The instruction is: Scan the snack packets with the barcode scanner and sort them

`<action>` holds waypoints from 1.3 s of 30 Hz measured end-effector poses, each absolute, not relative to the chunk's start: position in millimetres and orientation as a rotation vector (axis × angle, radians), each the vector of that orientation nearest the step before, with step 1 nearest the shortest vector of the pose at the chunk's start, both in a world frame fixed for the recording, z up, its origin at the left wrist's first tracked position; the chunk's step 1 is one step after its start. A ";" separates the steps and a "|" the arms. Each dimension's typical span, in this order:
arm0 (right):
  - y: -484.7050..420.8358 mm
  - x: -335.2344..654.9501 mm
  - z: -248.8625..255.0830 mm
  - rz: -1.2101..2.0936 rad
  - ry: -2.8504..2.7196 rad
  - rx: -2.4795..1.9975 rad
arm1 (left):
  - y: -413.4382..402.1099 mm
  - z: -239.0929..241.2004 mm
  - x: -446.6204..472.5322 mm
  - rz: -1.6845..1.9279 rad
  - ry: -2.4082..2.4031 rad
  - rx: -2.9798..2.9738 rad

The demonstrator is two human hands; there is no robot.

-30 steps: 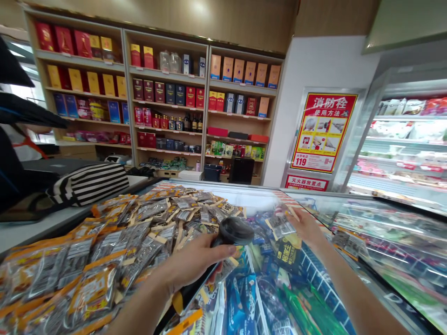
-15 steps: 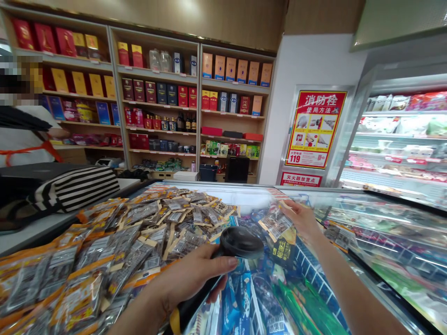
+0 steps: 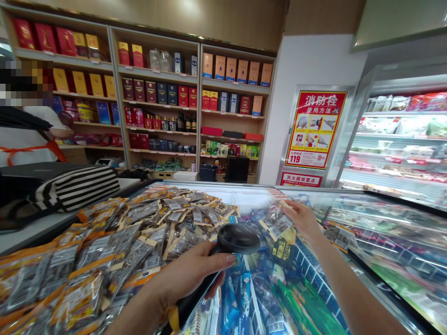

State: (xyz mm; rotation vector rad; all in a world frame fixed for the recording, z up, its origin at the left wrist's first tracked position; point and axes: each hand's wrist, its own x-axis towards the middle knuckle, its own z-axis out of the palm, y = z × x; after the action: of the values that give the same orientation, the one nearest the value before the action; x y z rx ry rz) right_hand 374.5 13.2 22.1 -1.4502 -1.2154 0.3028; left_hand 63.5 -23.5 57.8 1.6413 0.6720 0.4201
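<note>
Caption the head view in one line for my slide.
Left hand holds a black scanner near the small packet in the right hand, over a freezer heaped with snack packets.

Ahead of you, the red poster (image 3: 315, 129) on the white wall (image 3: 279, 93) reads 消防栓 使用方法 at its top and 119 at its lower left. The small red sign (image 3: 301, 179) just below it reads 灭火器放置点. You cannot read the print on the snack packets (image 3: 139, 232) or the shelf boxes (image 3: 160, 93)

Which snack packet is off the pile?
The packet pinched in the right hand, held over the freezer glass beyond the scanner in the left hand; the rest lie in the heap.
</note>
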 end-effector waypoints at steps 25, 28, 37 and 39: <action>16.7 321.4 -23.9 -0.144 -2.259 -1.700 | -20.3 68.0 55.7 0.478 0.751 1.620; 17.2 314.1 -22.5 -0.372 -2.160 -1.760 | -20.1 68.8 54.7 0.465 0.773 1.615; 20.8 307.7 -28.0 -0.267 -2.104 -1.729 | -17.2 66.9 51.8 0.511 0.780 1.587; 22.3 312.8 -25.7 -0.216 -1.968 -1.730 | -17.7 66.7 52.3 0.503 0.773 1.588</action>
State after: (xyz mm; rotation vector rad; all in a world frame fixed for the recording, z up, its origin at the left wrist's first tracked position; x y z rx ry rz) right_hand 312.8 22.3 -25.7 -1.7295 -1.9682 -0.2161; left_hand 52.3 -17.7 66.7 1.5878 0.7726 0.5032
